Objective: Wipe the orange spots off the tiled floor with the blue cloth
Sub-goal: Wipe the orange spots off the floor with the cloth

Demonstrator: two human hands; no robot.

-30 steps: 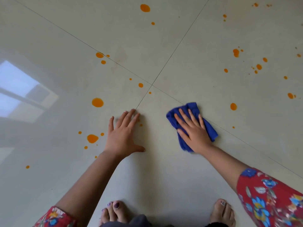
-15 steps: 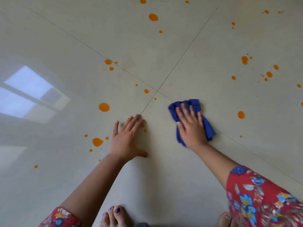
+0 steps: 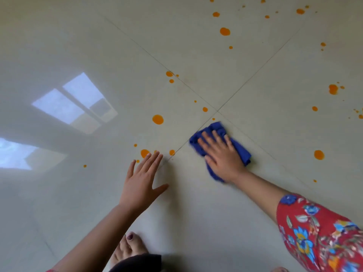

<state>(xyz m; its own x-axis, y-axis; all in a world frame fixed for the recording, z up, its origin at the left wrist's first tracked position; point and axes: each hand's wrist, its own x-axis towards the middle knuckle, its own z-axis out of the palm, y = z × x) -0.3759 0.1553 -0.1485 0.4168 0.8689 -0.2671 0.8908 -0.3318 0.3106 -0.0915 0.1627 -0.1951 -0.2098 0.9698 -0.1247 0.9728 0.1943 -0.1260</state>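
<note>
My right hand [image 3: 222, 156] lies flat with straight fingers on the crumpled blue cloth [image 3: 240, 152], pressing it to the pale tiled floor [image 3: 196, 203] just below the crossing of the grout lines. My left hand [image 3: 142, 179] is spread open, palm down on the floor to the cloth's left. Several orange spots mark the tiles: a large one [image 3: 158, 119] up and left of the cloth, one at my left fingertips [image 3: 145, 153], a small one beside the grout line [image 3: 172, 152], one to the right [image 3: 318, 154] and more further off [image 3: 225, 31].
A bright window reflection [image 3: 76, 103] shines on the glossy tiles at the left. My bare left foot [image 3: 129, 248] stands at the bottom edge, and my red flowered sleeve [image 3: 322, 236] fills the lower right corner.
The cloth and my right hand have slid left, up to the grout crossing. My left hand has shifted back and left along the floor. The view has panned left.
</note>
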